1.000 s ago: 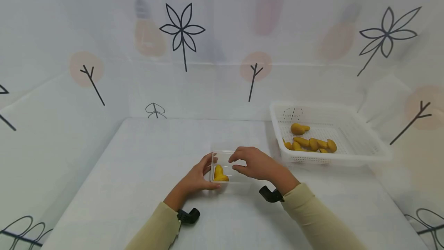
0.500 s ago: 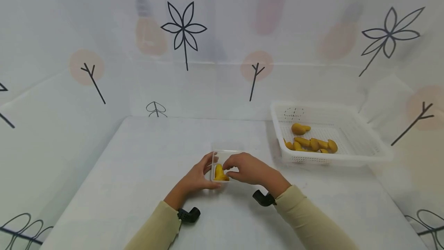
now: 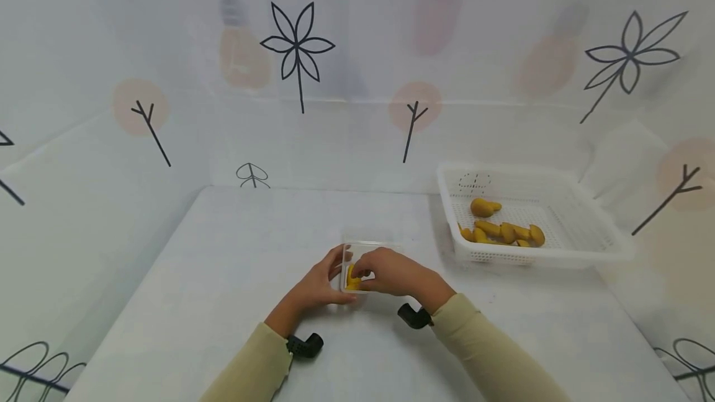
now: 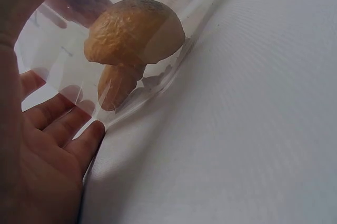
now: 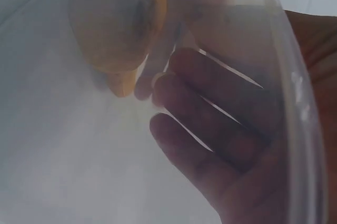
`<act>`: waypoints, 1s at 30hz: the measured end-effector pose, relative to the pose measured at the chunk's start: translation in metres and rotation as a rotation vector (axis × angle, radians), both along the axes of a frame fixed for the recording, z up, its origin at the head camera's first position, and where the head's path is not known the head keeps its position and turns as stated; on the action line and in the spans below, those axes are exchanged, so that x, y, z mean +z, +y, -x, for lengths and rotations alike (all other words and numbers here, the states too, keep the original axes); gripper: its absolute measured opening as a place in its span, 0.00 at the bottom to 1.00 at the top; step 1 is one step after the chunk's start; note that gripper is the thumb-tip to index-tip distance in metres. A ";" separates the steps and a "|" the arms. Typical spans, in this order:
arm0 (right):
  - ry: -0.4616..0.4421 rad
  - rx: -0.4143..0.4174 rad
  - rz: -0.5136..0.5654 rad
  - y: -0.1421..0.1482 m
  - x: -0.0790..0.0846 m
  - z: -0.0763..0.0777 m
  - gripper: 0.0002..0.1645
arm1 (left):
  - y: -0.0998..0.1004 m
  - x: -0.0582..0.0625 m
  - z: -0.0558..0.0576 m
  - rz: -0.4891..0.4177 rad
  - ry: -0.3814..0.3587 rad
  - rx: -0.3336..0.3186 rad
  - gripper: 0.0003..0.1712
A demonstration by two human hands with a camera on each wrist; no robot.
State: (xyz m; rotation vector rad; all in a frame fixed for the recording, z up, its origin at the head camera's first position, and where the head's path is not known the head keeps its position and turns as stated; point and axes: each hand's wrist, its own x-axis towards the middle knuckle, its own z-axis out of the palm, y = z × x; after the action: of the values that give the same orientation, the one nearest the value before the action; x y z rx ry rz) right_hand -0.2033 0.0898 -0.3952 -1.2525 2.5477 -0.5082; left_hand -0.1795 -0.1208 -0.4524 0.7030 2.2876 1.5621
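My left hand (image 3: 314, 285) grips a clear plastic box (image 3: 365, 243) from its left side, thumb at the near edge and fingers round the far corner. Yellow-brown mushrooms (image 3: 351, 280) lie in the box's left end. Through its wall, the left wrist view shows one mushroom's wrinkled cap (image 4: 134, 31) with the stem pointing down. My right hand (image 3: 393, 273) reaches into the box, its thumb and fingertips pinching at a mushroom there. Seen through cloudy plastic in the right wrist view, its other fingers (image 5: 195, 139) lie beside a mushroom (image 5: 118, 29).
A white perforated basket (image 3: 592, 256) stands at the back right of the white-covered table (image 3: 234, 253), several more mushrooms (image 3: 507, 232) in its left part. Patterned white cloth (image 3: 346, 141) rises behind the table and at both sides.
My right hand has moved left and a little down into the box, from a spot apart from the mushrooms to right at them. The left hand keeps its grip on the box.
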 end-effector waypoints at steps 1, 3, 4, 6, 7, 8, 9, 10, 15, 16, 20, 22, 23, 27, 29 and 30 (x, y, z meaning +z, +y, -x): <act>-0.003 0.000 -0.005 -0.001 -0.001 0.001 0.12 | 0.000 -0.001 0.000 -0.005 -0.001 -0.003 0.58; -0.011 0.001 -0.008 -0.003 -0.001 0.002 0.11 | 0.000 -0.002 0.001 -0.016 0.001 -0.010 0.58; -0.012 0.000 -0.013 -0.003 -0.002 0.002 0.11 | 0.000 -0.002 0.001 -0.018 0.001 -0.012 0.58; -0.014 -0.002 -0.023 -0.005 -0.003 0.003 0.11 | 0.000 -0.002 0.001 -0.023 0.004 -0.013 0.58; -0.012 0.000 -0.027 -0.005 -0.004 0.004 0.10 | 0.000 -0.002 0.001 -0.020 0.005 -0.013 0.58; -0.009 0.002 -0.029 -0.006 -0.005 0.004 0.10 | 0.000 -0.003 0.001 -0.020 0.006 -0.014 0.58; -0.003 0.004 -0.034 -0.006 -0.005 0.004 0.10 | 0.000 -0.003 0.001 -0.018 0.007 -0.013 0.58; 0.003 0.007 -0.037 -0.007 -0.006 0.005 0.10 | 0.000 -0.003 0.001 -0.017 0.005 -0.012 0.58; 0.006 0.021 -0.038 -0.008 -0.008 0.007 0.09 | 0.000 -0.004 0.002 -0.022 0.005 -0.009 0.59; -0.001 0.023 -0.037 -0.008 -0.008 0.008 0.09 | 0.000 -0.004 0.002 -0.023 0.004 -0.009 0.59; -0.027 0.034 -0.044 -0.009 -0.009 0.010 0.08 | 0.000 -0.003 0.001 -0.022 0.001 -0.003 0.58; -0.037 0.042 -0.050 -0.009 -0.010 0.011 0.08 | 0.001 -0.003 0.001 -0.021 -0.003 0.002 0.58; -0.037 0.045 -0.054 -0.009 -0.010 0.012 0.08 | 0.001 -0.002 0.001 -0.022 -0.003 0.004 0.58; -0.054 0.050 -0.068 -0.008 -0.009 0.013 0.08 | 0.001 -0.001 0.000 -0.021 -0.008 0.007 0.58; -0.065 0.046 -0.074 -0.008 -0.009 0.014 0.07 | 0.001 -0.001 0.000 -0.023 -0.009 0.004 0.58; -0.075 0.043 -0.074 -0.008 -0.009 0.014 0.07 | 0.001 0.000 0.000 -0.021 -0.011 0.004 0.58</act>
State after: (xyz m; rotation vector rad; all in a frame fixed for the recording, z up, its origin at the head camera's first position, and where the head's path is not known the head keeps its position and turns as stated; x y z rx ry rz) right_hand -0.2173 0.0816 -0.4042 -1.2355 2.4496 -0.4396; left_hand -0.1794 -0.1200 -0.4528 0.6939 2.2694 1.5897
